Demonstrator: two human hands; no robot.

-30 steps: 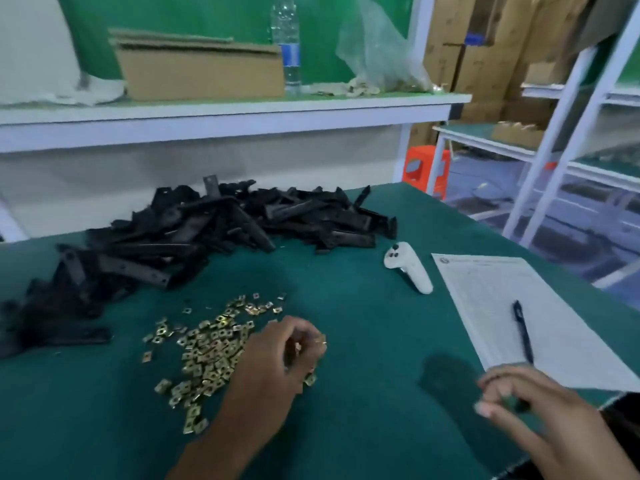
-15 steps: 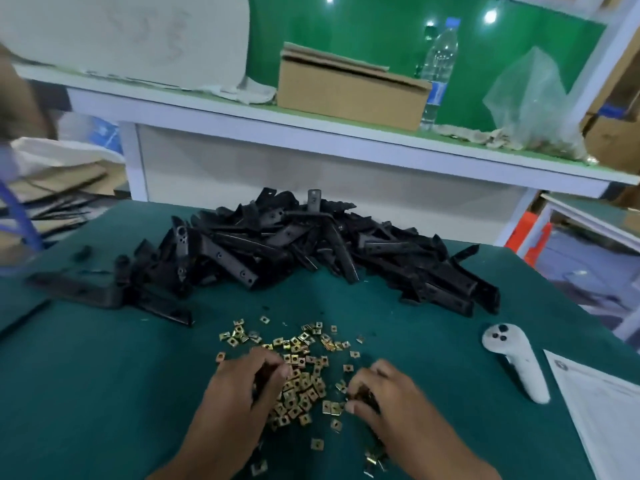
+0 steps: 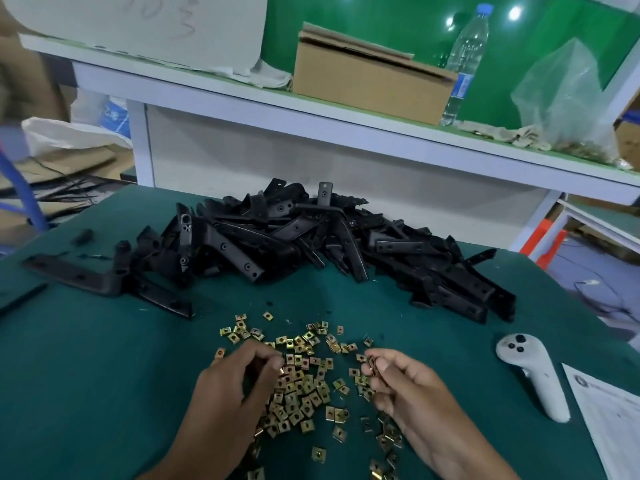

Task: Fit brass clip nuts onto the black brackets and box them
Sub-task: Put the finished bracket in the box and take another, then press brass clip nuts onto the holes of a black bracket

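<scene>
Brass clip nuts (image 3: 298, 386): gathering step. Your right hand (image 3: 412, 396) pinches one nut; your left hand (image 3: 228, 386) curls over the heap, grip unclear. Next, reach far for a black bracket (image 3: 239, 252).

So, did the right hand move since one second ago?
Yes. The right hand moved left, from beside the paper to the nuts.

I can't read any lettering from here. The water bottle (image 3: 464, 60) on the shelf carries a blue label, but its print is too small to make out. The paper form (image 3: 609, 420) at the table's right edge has a round mark and lines of print, all blurred.
</scene>
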